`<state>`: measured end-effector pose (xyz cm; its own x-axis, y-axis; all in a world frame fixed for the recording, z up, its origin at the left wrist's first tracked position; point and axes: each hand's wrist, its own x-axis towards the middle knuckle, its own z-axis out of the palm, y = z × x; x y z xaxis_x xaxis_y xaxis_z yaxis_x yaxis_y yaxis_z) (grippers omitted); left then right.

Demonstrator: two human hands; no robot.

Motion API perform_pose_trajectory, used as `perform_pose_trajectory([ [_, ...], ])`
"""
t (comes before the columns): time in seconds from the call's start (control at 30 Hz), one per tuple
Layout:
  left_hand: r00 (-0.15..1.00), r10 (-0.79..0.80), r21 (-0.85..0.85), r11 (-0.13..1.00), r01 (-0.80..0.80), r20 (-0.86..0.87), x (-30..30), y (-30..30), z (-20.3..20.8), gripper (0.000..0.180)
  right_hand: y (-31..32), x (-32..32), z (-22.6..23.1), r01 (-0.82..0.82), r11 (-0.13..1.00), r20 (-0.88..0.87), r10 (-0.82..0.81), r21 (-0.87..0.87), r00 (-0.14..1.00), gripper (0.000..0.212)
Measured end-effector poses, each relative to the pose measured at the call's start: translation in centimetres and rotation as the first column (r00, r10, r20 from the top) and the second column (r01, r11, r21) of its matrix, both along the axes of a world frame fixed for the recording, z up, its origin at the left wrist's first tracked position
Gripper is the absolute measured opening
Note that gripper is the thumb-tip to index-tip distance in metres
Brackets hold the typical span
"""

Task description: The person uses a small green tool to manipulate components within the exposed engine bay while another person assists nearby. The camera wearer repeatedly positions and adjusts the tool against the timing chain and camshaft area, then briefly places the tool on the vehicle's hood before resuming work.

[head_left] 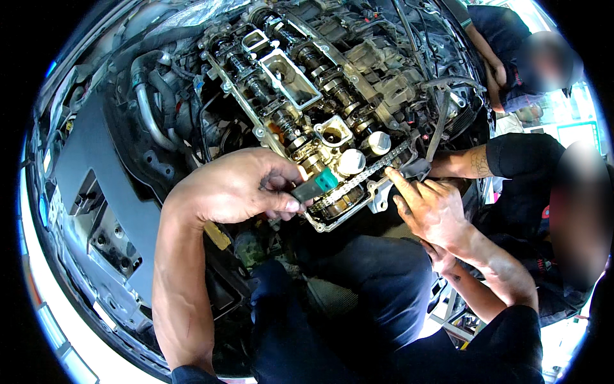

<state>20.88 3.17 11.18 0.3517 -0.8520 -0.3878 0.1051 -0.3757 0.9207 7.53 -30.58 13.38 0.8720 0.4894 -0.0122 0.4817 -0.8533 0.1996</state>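
Note:
In front of me lies an open engine [291,77] with its cam cover off, its two camshafts showing. My left hand [256,185] pinches a small dark block with a green end [318,185] between thumb and fingers, over the near left corner of the engine. Just past it, a timing chain [366,175] runs across the near end beside two round silver caps [351,162]. My right hand [428,208] holds nothing that I can see. Its index finger stretches to the chain's right end; the other fingers are partly bent.
A co-worker's forearm [460,164] reaches in from the right, close beyond my right hand. Another hand [440,258] shows beneath my right forearm. A second person's arm [489,61] is farther back. A dark fender panel [109,185] lies left, with hoses [147,105] beside the engine.

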Motion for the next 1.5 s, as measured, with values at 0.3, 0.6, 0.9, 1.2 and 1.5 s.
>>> perform_pose_trajectory([
  [0.3,0.999,0.001,-0.077,0.997,0.002,0.041,-0.3,0.0,-0.3,0.026,0.1,-0.8,-0.3,0.107,0.994,-0.029,-0.107,0.001,0.994,0.072],
  [0.6,0.997,-0.054,-0.005,0.999,0.054,0.053,-0.4,0.0,-0.1,0.021,-0.4,-0.9,-0.4,0.104,0.992,-0.058,-0.108,-0.073,0.992,0.075],
  [0.9,1.000,-0.016,0.078,0.997,0.015,0.011,-0.6,0.0,-0.2,0.020,-0.6,-0.8,-0.5,0.082,0.997,0.022,-0.082,-0.012,0.996,0.068],
  [1.2,0.999,-0.052,0.079,0.996,0.051,0.016,-0.5,-0.1,-0.4,0.022,0.0,-0.5,-1.3,0.011,0.998,0.083,-0.005,-0.069,0.997,0.068],
  [1.5,0.998,-0.028,0.076,0.997,0.032,-0.055,-0.7,-0.1,-0.6,0.023,0.6,-0.4,-0.4,0.043,0.992,0.020,-0.041,-0.122,0.999,0.065],
])
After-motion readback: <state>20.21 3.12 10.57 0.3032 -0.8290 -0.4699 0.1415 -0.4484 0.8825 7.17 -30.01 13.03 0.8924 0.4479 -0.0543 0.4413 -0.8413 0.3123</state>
